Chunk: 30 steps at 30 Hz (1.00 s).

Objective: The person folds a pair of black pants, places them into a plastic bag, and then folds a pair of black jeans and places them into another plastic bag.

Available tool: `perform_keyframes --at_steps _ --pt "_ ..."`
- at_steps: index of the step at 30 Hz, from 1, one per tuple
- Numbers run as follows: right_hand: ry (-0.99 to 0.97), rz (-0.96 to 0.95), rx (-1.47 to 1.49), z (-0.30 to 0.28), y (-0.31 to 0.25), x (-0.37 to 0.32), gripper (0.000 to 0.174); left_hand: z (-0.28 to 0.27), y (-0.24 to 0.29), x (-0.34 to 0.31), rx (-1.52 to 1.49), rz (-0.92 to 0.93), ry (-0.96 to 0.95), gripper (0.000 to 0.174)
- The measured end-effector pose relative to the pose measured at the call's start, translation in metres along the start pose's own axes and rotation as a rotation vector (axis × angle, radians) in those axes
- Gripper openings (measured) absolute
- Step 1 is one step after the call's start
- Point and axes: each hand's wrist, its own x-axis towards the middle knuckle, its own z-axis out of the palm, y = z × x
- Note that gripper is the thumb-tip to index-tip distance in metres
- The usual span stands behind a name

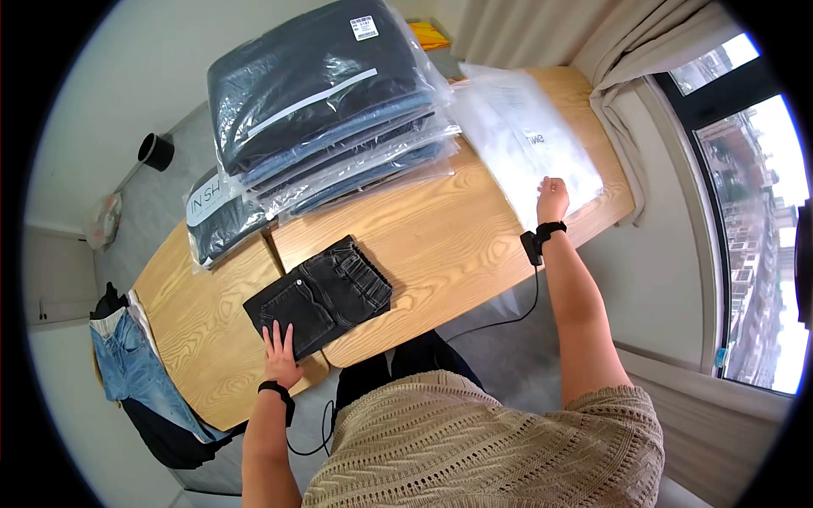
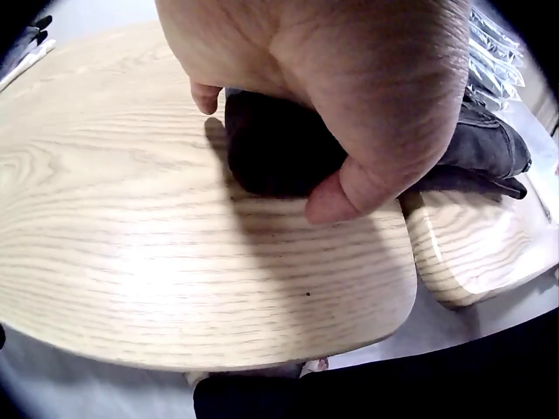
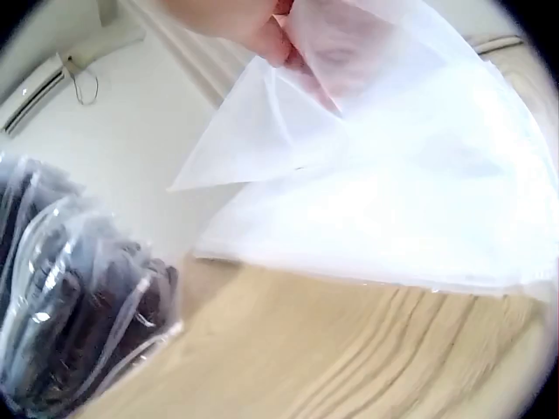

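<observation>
Folded black jeans (image 1: 309, 292) with an elastic waistband lie across the gap between two wooden tabletops. My left hand (image 1: 282, 362) rests on their near left end with fingers straight and spread. In the left wrist view the thumb (image 2: 336, 199) lies along the front edge of the folded jeans (image 2: 279, 153). At the right, a pile of frosted white plastic bags (image 1: 517, 118) lies flat on the table. My right hand (image 1: 553, 201) pinches the near edge of the top plastic bag (image 3: 262, 131), whose corner is lifted in the right wrist view.
Behind the jeans stands a tall stack of bagged folded garments (image 1: 313, 93), with another bagged garment (image 1: 224, 220) to its left. Blue jeans (image 1: 127, 356) and dark clothes hang over the left table edge. A cable (image 1: 508, 322) hangs from my right wrist.
</observation>
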Motion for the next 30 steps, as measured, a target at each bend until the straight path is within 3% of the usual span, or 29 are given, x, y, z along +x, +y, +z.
perform_keyframes --at_steps 1,2,3,5,7,12,14,17,19,20,21,23,25,27,28,30 --pt "0.000 0.055 0.274 -0.005 -0.005 -0.007 0.024 0.001 0.000 0.001 -0.002 0.007 0.001 0.102" --pt "-0.088 0.200 0.381 -0.024 -0.039 -0.026 0.020 0.000 0.000 0.001 0.004 0.013 0.008 0.102" --pt "-0.086 0.200 0.379 -0.036 -0.049 -0.039 0.020 0.000 -0.001 0.000 0.009 0.017 0.014 0.102" --pt "0.003 -0.289 0.166 -0.050 -0.059 -0.066 0.014 0.000 -0.001 0.000 -0.005 0.018 0.027 0.101" --pt "-0.153 -0.321 0.439 -0.063 -0.071 -0.098 0.011 0.007 -0.008 0.000 -0.018 0.071 0.086 0.101" --pt "-0.267 -0.473 0.511 -0.082 -0.151 -0.217 0.008 0.010 -0.015 -0.003 -0.092 0.130 0.154 0.100" --pt "-0.447 -0.478 0.766 -0.071 -0.177 -0.262 0.008 0.008 -0.018 -0.005 -0.140 0.127 0.142 0.101" --pt "-0.609 -0.686 0.668 -0.045 -0.221 -0.334 0.005 -0.019 -0.011 -0.012 -0.229 0.030 0.011 0.079" --pt "-0.789 -0.785 0.611 -0.025 -0.250 -0.379 0.005 0.004 -0.040 0.006 -0.537 0.137 0.042 0.057" --pt "-0.904 -0.749 0.630 -0.011 -0.257 -0.403 0.005 -0.021 -0.033 -0.015 -1.030 0.112 0.070 0.050" --pt "-1.004 -0.780 0.666 0.004 -0.263 -0.427 0.008 -0.043 -0.041 -0.024 -1.327 0.199 -0.030 0.054" --pt "-1.165 -0.844 0.582 0.031 -0.268 -0.472 0.010 -0.073 -0.052 -0.057 -1.630 0.134 0.077 0.057" --pt "-1.251 -1.021 0.495 0.062 -0.266 -0.512 0.013 -0.079 -0.079 -0.080 -1.675 0.158 0.127 0.062" --pt "-1.344 -1.021 0.422 0.085 -0.260 -0.551 0.010 -0.083 -0.099 -0.100 -1.440 0.235 0.280 0.074" --pt "-1.412 -1.026 0.399 0.095 -0.256 -0.568 0.011 -0.073 -0.116 -0.105 -1.442 0.137 0.251 0.074" --pt "-1.480 -1.044 0.375 0.109 -0.255 -0.593 0.011 -0.049 -0.142 -0.108 -1.303 0.136 0.238 0.072"
